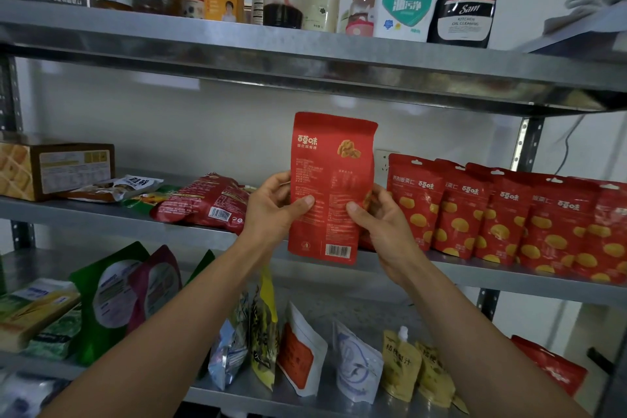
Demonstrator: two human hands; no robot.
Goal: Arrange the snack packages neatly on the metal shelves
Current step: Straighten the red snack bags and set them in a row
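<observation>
I hold a red snack pouch (330, 180) upright in front of the middle metal shelf (509, 276), its back with the barcode facing me. My left hand (276, 205) grips its left edge, thumb across the front. My right hand (378, 217) grips its right edge the same way. Just right of the pouch stands a row of several red pouches with yellow chestnuts (502, 214), upright and overlapping. Left of my hands, red snack bags (207, 202) lie flat in a loose pile on the same shelf.
A cardboard waffle box (51, 168) and flat packets (125, 187) sit at the middle shelf's left. The top shelf (237, 41) carries bottles and cleaners. The lower shelf (258, 399) holds green, yellow, white and red pouches. Steel uprights (527, 146) flank the shelves.
</observation>
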